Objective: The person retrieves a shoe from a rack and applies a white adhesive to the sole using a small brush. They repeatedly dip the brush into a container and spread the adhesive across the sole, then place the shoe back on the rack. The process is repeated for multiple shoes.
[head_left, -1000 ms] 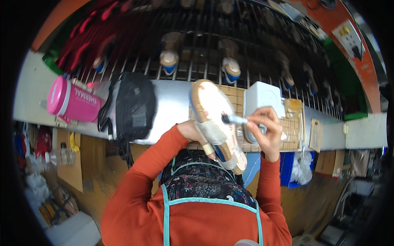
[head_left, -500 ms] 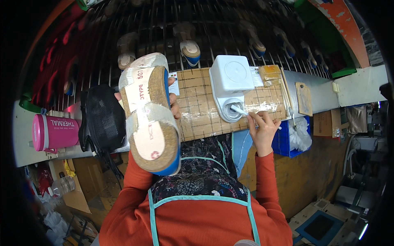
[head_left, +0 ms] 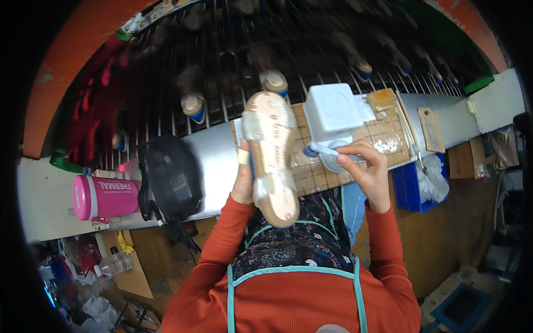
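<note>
The shoe (head_left: 272, 158) is held sole-up above the front edge of the workbench (head_left: 216, 161), heel toward the person, with pale tape patches at toe and midfoot. The left hand (head_left: 243, 180) is closed on its left edge from behind; one finger carries a tan bandage. The right hand (head_left: 363, 166) is closed around the handle of a grey-blue brush (head_left: 325, 150), just right of the shoe and apart from it. Behind the brush stands a white square-lidded container (head_left: 333, 111) on a gridded cutting mat (head_left: 383, 133). A tan tag (head_left: 430, 129) lies right of the mat. A black mesh bag (head_left: 172, 175) and a pink insulated jug (head_left: 105, 197) sit well left. A blue bin (head_left: 408, 191) hangs below the bench at right.
</note>
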A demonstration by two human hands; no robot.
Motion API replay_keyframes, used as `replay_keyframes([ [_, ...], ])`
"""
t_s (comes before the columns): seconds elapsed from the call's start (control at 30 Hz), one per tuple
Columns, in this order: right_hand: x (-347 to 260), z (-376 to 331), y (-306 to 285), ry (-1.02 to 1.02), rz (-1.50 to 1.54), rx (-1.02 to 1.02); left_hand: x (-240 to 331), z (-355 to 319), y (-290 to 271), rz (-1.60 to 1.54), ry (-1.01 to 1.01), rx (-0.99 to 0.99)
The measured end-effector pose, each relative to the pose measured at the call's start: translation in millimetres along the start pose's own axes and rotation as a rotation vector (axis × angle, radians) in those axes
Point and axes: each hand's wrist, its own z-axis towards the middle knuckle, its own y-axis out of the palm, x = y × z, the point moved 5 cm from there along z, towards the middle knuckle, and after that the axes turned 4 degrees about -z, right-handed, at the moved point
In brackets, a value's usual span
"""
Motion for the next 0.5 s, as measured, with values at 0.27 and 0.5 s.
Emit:
replay_keyframes([
  [0.27, -59, 14, 44, -0.168, 0.089, 0.135, 24, -9, 8, 0.309, 0.196, -0.056],
  [0.5, -63, 38, 61, -0.183, -0.006, 0.13, 37, -18, -8, 0.505, 0.268, -0.005],
])
